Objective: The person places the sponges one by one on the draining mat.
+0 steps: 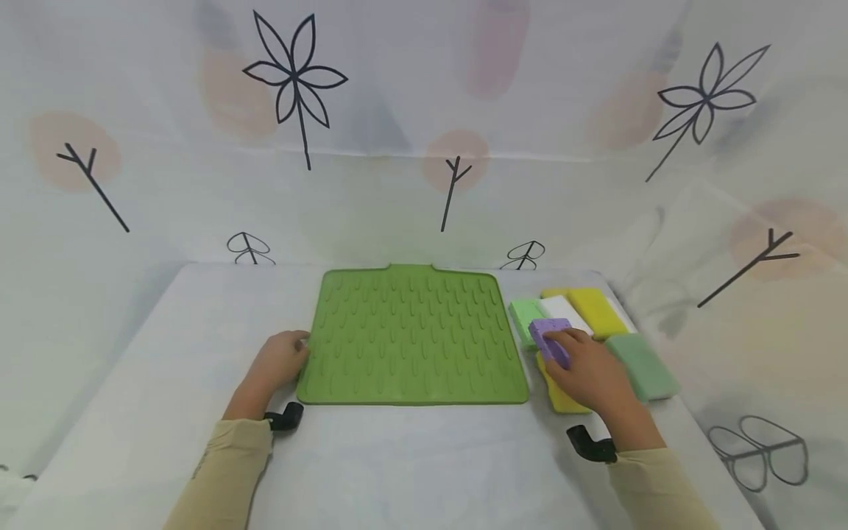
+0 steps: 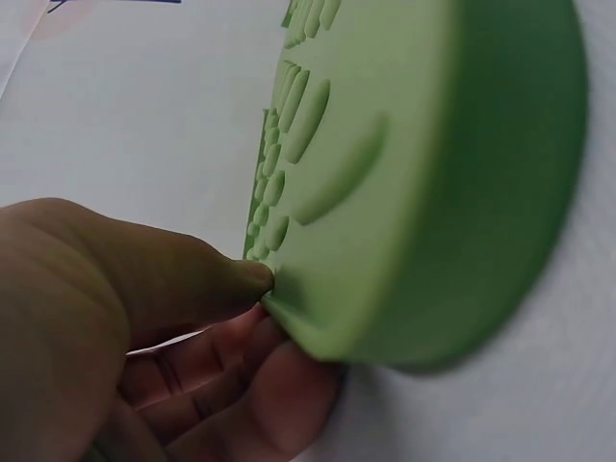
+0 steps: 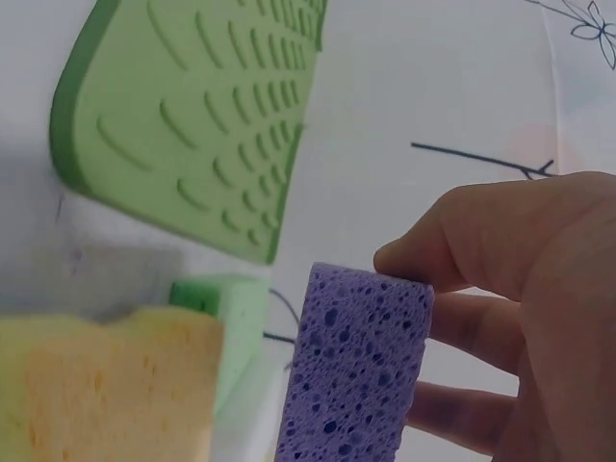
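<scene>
A green ridged silicone mat (image 1: 411, 338) lies flat on the white table. My left hand (image 1: 281, 359) pinches the mat's left edge; in the left wrist view the thumb (image 2: 217, 284) is on top and the fingers curl beneath the rim. Right of the mat, my right hand (image 1: 589, 368) grips a purple sponge (image 3: 356, 366) between thumb and fingers. The purple sponge is over a group of other sponges: a light green one (image 1: 523, 316), a yellow one (image 1: 563, 397) and a darker green one (image 1: 641, 366). Part of the purple sponge is hidden behind the fingers in the head view.
Behind the purple sponge lie a white sponge (image 1: 570, 313) and another yellow sponge (image 1: 599, 311). A pale cloth (image 1: 371, 206) with line-drawn flowers hangs behind and beside the table (image 1: 411, 471). Black wrist mounts (image 1: 286, 418) sit by both sleeves.
</scene>
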Demonstrator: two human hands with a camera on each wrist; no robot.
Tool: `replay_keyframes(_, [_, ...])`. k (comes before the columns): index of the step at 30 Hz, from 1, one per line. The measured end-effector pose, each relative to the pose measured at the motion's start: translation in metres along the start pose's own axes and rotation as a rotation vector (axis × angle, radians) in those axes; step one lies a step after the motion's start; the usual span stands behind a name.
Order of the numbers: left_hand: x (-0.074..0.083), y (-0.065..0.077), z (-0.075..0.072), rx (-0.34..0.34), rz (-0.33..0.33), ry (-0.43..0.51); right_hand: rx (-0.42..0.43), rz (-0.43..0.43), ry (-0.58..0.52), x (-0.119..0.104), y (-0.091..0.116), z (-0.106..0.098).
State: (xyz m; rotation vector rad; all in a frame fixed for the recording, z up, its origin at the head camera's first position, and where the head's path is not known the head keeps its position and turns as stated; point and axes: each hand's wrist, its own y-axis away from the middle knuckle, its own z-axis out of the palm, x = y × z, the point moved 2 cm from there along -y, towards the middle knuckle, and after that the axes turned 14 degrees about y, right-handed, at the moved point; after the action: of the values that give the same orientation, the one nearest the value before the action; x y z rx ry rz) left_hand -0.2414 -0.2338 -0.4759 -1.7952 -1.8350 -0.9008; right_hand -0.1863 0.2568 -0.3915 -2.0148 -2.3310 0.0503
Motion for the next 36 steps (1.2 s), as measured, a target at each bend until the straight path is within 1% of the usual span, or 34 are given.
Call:
replay_keyframes(1, [0.001, 0.0, 0.0, -0.003, 0.0, 0.0, 0.016, -0.008, -0.002, -0.002, 0.0, 0.001])
replay_keyframes(8, [0.003, 0.001, 0.004, -0.031, -0.076, 0.027, 0.092, -0.044, -0.04, -0.017, -0.005, 0.009])
replay_keyframes(12, [0.006, 0.004, 0.004, -0.045, -0.091, 0.034, 0.125, -0.064, -0.072, -0.027, -0.009, 0.011])
replay_keyframes(19, [0.009, 0.008, 0.003, -0.045, -0.069, 0.041, 0.143, -0.071, -0.089, -0.046, -0.013, 0.017])
replay_keyframes(27, [0.009, 0.009, -0.001, -0.037, -0.076, 0.057, 0.212, -0.103, -0.137, -0.071, -0.022, 0.02])
replay_keyframes(31, [0.007, 0.009, -0.002, -0.025, -0.073, 0.073, 0.229, -0.129, -0.158, -0.084, -0.029, 0.024])
replay_keyframes(36, [0.001, 0.006, -0.001, -0.011, -0.055, 0.106, 0.251, -0.155, -0.178, -0.098, -0.035, 0.03])
